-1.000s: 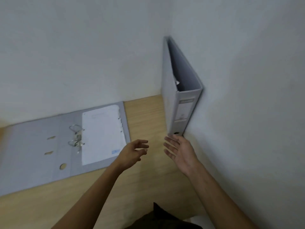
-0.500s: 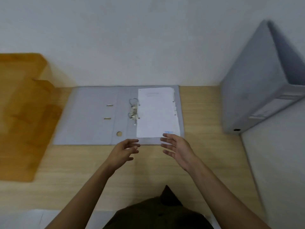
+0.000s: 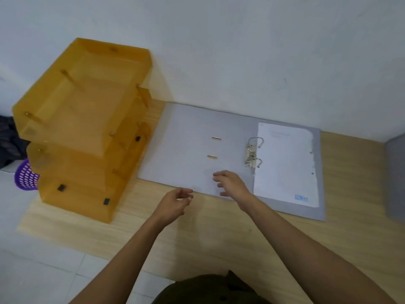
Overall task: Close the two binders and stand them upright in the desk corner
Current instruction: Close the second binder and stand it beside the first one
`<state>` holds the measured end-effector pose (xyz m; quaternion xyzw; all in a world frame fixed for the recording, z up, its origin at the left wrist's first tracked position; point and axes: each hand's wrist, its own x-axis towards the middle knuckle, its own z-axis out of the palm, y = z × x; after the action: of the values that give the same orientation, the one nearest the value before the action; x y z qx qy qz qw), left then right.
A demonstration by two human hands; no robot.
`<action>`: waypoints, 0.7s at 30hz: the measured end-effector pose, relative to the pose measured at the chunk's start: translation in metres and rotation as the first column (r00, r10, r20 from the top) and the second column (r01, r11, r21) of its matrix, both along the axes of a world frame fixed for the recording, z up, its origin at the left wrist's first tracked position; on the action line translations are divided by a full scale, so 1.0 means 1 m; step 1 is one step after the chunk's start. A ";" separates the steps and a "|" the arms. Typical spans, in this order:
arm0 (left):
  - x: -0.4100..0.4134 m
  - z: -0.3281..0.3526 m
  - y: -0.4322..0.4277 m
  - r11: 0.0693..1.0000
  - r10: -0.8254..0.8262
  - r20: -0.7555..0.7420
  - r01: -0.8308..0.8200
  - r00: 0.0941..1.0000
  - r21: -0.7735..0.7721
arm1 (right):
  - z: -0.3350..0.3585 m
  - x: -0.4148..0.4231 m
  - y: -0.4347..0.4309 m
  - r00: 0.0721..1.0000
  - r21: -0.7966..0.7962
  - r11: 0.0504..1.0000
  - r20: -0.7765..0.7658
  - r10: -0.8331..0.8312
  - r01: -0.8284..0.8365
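1. A purple perforated plastic basket (image 3: pixel 25 177) is sitting at the far left, on the floor below the desk edge, well left of both hands.
2. A stacked amber translucent plastic letter tray (image 3: pixel 87 119) is standing on the light wooden desk (image 3: pixel 219 238), left of the left fingertips and well apart from them.
3. The left hand (image 3: pixel 173 204) is hovering over bare desk just in front of the binder's near edge; fingers loosely curled, thumb close to the index tip, holding nothing.
4. The grey cardboard lever-arch binder (image 3: pixel 186 150) is lying flat and wide open against the white wall (image 3: pixel 241 51), straight ahead of both sets of fingers. Not yet closed.
5. The right hand (image 3: pixel 233 185) is reaching over the binder's near edge, fingers spread and half bent, pointing left across the left cover. Can't tell if the tips are touching the cover; it is gripping nothing.
6. The metal ring mechanism (image 3: pixel 252 154) is sitting just beyond and right of the right fingers, rings shut.
7. A white punched sheet of paper (image 3: pixel 285 163) is lying on the right cover, right of the right hand, not on the rings.
8. A second grey binder (image 3: pixel 395 176) is showing at the right frame edge, well right of the fingers, mostly cut off; looks upright, can't confirm.
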<state>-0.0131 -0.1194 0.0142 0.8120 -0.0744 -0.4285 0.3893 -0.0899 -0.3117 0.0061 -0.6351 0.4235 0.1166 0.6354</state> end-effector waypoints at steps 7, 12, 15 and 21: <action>0.045 -0.008 0.023 0.996 -0.031 0.066 0.025 0.997 0.086 | -0.036 0.079 -0.006 0.879 -0.498 0.735 -0.142 0.455 -0.461; 0.075 -0.014 0.024 0.979 -0.122 0.194 0.086 0.973 0.184 | -0.062 0.107 -0.013 0.722 -0.499 0.526 -0.417 0.552 -0.689; 0.090 -0.022 0.021 0.967 -0.137 0.261 0.072 0.956 0.244 | -0.066 0.093 -0.008 0.681 -0.520 0.449 -0.455 0.574 -0.727; 0.100 -0.044 0.011 0.928 -0.130 0.329 -0.002 0.935 0.372 | -0.064 0.015 0.013 0.666 -0.586 0.372 -0.431 0.609 -0.720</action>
<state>0.0872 -0.1085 -0.0303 0.9301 -0.0876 -0.2973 0.1971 -0.0750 -0.2986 -0.0583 -0.9340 0.1840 0.2321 0.1998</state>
